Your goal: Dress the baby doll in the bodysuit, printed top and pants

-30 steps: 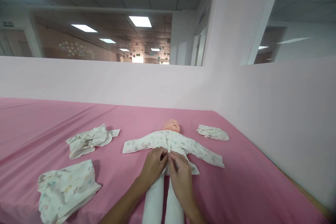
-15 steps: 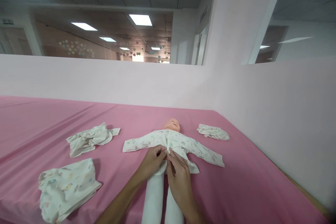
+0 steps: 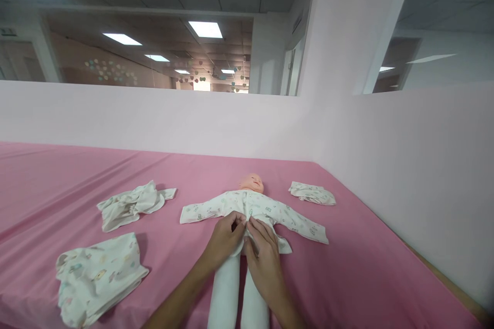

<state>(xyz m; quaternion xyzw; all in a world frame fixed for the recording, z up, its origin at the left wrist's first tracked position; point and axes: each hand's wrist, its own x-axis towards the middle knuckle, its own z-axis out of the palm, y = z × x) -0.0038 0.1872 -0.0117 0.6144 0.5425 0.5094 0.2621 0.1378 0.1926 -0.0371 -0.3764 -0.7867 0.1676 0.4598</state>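
**Q:** Specify the base surface and the items at left.

**A:** The base is a pink sheet (image 3: 173,277), matte fabric with shallow creases. At lower left lies a folded cloth (image 3: 101,275): soft, white, roughly rectangular, printed with small colored motifs. Beyond it, slightly to the right, lies a crumpled garment (image 3: 135,204): off-white, irregular in outline, with a narrow flap projecting rightward.

**Q:** Specify the center and the condition of the fingers.

**A:** The left hand (image 3: 227,239) has its thumb and forefinger pinched together on the center front of the shirt (image 3: 266,209). The shirt is thin white cloth with a small print. It is on the doll (image 3: 247,200), which lies lengthwise on the sheet, its smooth, rounded head (image 3: 251,183) toward the wall (image 3: 173,123). The sleeves are spread sideways, straight and flat-ended. The white, tubular legs (image 3: 224,290) extend toward the viewer. The right hand (image 3: 264,254) rests on the lower shirt, fingers extended and close together, thumb set apart; whether it grips fabric cannot be told.

**Q:** Specify the right side, then the quantities.

**A:** A flattened bundle (image 3: 312,193) of wrinkled, printed white fabric lies near the sleeve at right. Quantities: loose cloth pieces, three; doll, one; shirt worn, one; sleeves, two; legs, two; hands, two.
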